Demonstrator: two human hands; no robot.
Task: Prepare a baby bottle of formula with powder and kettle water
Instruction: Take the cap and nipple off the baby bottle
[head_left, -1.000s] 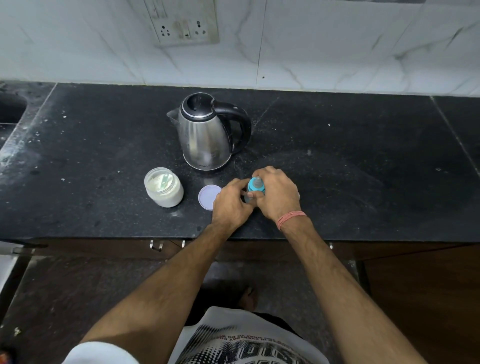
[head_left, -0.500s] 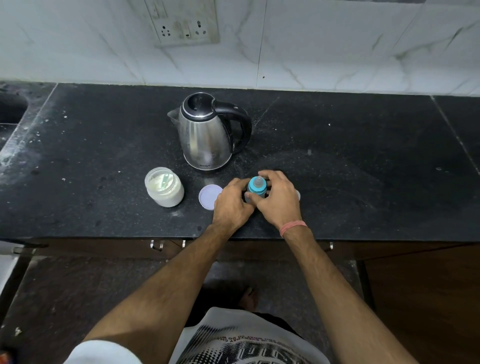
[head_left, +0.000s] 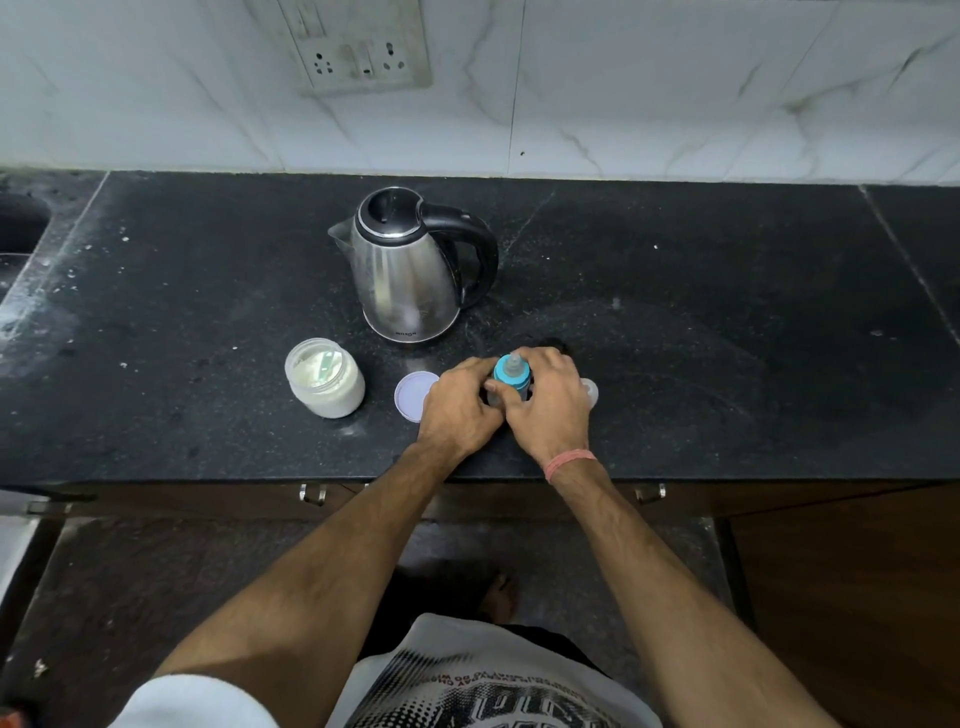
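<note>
The baby bottle (head_left: 511, 375) stands upright on the black counter (head_left: 701, 364), its blue collar and clear teat on top. My left hand (head_left: 460, 408) wraps the bottle's body from the left. My right hand (head_left: 550, 402) grips the blue collar from the right. The bottle's body is mostly hidden by my fingers. The steel kettle (head_left: 410, 275) with a black handle stands behind, lid shut. An open jar of white powder (head_left: 324, 383) sits to the left, a scoop lying in it. Its white lid (head_left: 414, 399) lies flat beside my left hand.
A clear bottle cap (head_left: 589, 393) peeks out to the right of my right hand. A wall socket (head_left: 363, 49) is on the marble backsplash. The counter's front edge runs just below my wrists. A sink edge (head_left: 21, 228) shows at the far left.
My right hand has shifted slightly on the blue collar, uncovering more of the teat. The bottle stays in the same spot. My left hand has barely moved.
</note>
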